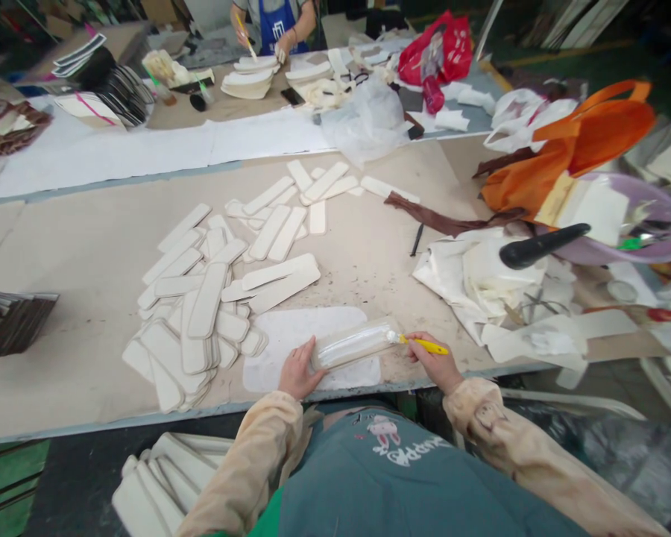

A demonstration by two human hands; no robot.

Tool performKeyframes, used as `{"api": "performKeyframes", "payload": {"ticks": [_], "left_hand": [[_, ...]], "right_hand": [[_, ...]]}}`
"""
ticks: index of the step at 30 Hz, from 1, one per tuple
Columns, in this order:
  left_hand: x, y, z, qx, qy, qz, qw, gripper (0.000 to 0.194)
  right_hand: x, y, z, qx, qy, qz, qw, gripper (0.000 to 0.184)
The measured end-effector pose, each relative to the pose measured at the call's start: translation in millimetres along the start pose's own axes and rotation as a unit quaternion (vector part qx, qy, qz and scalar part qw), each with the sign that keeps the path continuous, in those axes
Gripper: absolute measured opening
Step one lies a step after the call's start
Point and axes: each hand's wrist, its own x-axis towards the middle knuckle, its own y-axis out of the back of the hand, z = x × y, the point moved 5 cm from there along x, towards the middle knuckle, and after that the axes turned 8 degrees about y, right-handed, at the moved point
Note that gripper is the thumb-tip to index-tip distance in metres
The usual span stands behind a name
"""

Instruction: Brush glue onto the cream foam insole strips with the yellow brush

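My left hand [297,371] presses flat on the left end of a long rounded cream strip [353,344], wet and shiny with glue, which lies on a white mat [291,328] at the table's near edge. My right hand [433,359] is closed around a yellow-handled brush [423,344] whose bristles touch the strip's right end. A pile of several similar cream strips [201,313] spreads to the left and behind the mat.
An orange bag [581,149], white scraps [481,276] and a black handle [542,245] crowd the right. More strips are stacked below the table edge [156,485]. Another person in a blue apron [273,26] works at the far table. Dark stacked pieces [8,321] sit at the left.
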Motion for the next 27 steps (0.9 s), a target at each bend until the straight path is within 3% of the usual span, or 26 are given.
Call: {"api": "performKeyframes", "payload": {"ticks": [7, 13, 15, 18, 20, 23, 27], "left_hand": [[1.2, -2.3, -1.7, -0.011, 0.003, -0.004, 1.0, 0.081], [-11.2, 12.2, 1.9, -0.019, -0.014, 0.0, 1.0, 0.085], [-6.9, 26.0, -5.1, -0.009, -0.011, 0.018, 1.0, 0.073], [18.9, 56.9, -28.1, 0.052, 0.035, 0.061, 0.996, 0.043], [46.1, 77.9, -44.0, 0.104, 0.065, 0.073, 0.99, 0.033], [91.0, 99.2, -59.2, 0.14, 0.073, 0.065, 0.985, 0.033], [133.4, 108.9, -66.9, 0.158, 0.071, 0.05, 0.984, 0.047]], "right_hand": [[-0.4, 16.5, -4.4, -0.039, 0.021, 0.034, 0.998, 0.036], [-19.4, 27.2, -45.9, -0.034, 0.111, 0.088, 0.989, 0.028], [-24.0, 30.7, -59.4, -0.045, 0.147, 0.118, 0.981, 0.027], [-26.0, 29.8, -74.5, -0.043, 0.189, 0.131, 0.972, 0.028], [-26.1, 27.4, -81.5, -0.044, 0.194, 0.136, 0.97, 0.026], [-25.9, 23.8, -88.5, -0.059, 0.19, 0.148, 0.969, 0.023], [-26.4, 19.6, -94.3, -0.058, 0.226, 0.157, 0.96, 0.02]]}}
